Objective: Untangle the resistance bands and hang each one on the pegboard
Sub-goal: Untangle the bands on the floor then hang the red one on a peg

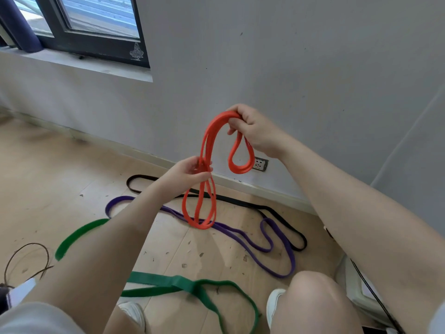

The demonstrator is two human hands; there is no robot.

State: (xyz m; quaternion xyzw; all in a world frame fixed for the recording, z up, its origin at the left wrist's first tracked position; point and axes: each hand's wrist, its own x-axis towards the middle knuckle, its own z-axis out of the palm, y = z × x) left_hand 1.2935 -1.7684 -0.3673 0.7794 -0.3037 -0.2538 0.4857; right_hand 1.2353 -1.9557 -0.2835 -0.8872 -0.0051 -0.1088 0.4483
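Four flat rubber resistance bands are in view, three on the pale wooden plank floor point(60, 165) and one in the hands. Farthest left, the wide green rubber band point(190, 286) lies slack across the boards in front of the person's knees, one loop passing under the left forearm. Beyond it the narrow purple rubber band point(265, 242) snakes in loose bends, and the thin black rubber band point(281, 214) runs along the foot of the grey wall point(313, 68). Whether purple and black cross or merely lie side by side cannot be told

The left hand point(190, 173) is the lower one; its fingers and thumb are curled round the coiled orange rubber band point(209, 141) at the point where the strands cross. Below that grip, loops hang down, their lower ends in front of the purple band. The orange band's long axis runs up and to the right, from the left hand to the right hand point(252, 131), which is higher and nearer the wall. Its fingers are curled over the top bend, and a smaller loop hangs beneath it in front of the wall socket point(260, 164)

Judgement: the crossing sits inside the left-hand grip, so the left hand is better placed to release the twist while the right keeps the top bend. No pegboard is visible; hanging has not begun
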